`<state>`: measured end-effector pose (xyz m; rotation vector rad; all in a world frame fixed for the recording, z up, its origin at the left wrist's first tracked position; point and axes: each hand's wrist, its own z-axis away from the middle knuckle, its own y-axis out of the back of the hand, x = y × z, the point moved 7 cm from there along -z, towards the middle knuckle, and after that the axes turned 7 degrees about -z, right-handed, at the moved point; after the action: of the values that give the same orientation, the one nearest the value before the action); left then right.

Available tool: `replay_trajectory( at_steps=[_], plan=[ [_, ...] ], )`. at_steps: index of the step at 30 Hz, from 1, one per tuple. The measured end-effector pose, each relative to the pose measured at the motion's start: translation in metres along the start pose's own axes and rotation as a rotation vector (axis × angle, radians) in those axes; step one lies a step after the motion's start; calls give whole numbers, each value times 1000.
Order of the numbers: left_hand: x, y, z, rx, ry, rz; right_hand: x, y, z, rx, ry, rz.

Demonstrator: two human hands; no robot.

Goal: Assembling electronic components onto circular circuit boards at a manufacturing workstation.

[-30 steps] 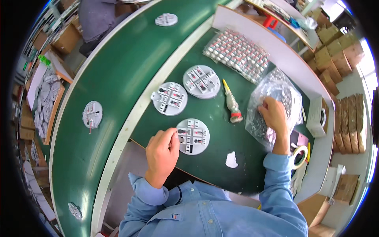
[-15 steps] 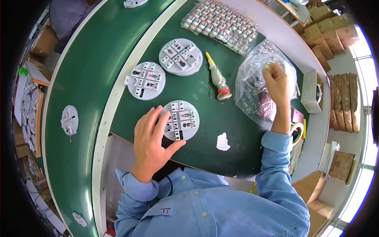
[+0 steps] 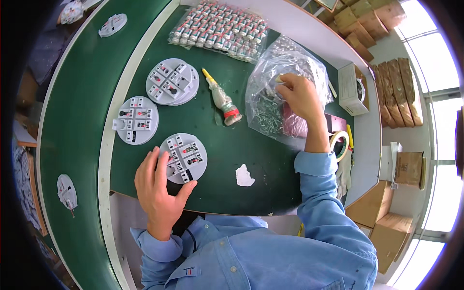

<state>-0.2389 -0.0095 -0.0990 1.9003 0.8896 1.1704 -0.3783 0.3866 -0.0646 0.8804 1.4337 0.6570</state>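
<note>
My left hand (image 3: 159,186) rests with spread fingers against the left edge of a round grey plate (image 3: 197,145), its thumb along the near rim. The plate carries small white blocks and black and red parts. My right hand (image 3: 300,96) is over a clear plastic bag (image 3: 261,92), thumb and fingers pinched together. Whatever is between the fingertips is too small to make out. Small screw-like metal pieces (image 3: 268,116) and a pinkish pack (image 3: 294,123) show in the bag. Left of it lies a plastic-wrapped squeeze bottle (image 3: 222,101) with a yellow nozzle and red band.
Farther left are a stack of round plates (image 3: 181,92) and a single plate (image 3: 145,108). A bagged batch of small parts (image 3: 217,31) lies at the back. A tape roll (image 3: 340,145) and white box (image 3: 352,92) stand right. Beyond the pale rail (image 3: 108,145), a green belt (image 3: 77,145) carries discs.
The view has shifted, so the bench sits farther left in the picture. Discs on the green belt have moved nearer me. My right hand stays over the bag; my left stays on the plate.
</note>
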Motion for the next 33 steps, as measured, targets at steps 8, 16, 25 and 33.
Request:
replay_trajectory(
  at_steps=[8,16,25,33],
  plan=[
    [1,3,0,2,40,-21,-12,-30,-44,-32,44,337],
    [-4,7,-6,-35,22,-5,-40,17,3,110,105,104],
    [-7,4,-8,-16,50,-5,-170,-82,115,-169,582,-466],
    [-10,0,-11,14,41,-1,-180,-116,119,-136,810,-268]
  ],
)
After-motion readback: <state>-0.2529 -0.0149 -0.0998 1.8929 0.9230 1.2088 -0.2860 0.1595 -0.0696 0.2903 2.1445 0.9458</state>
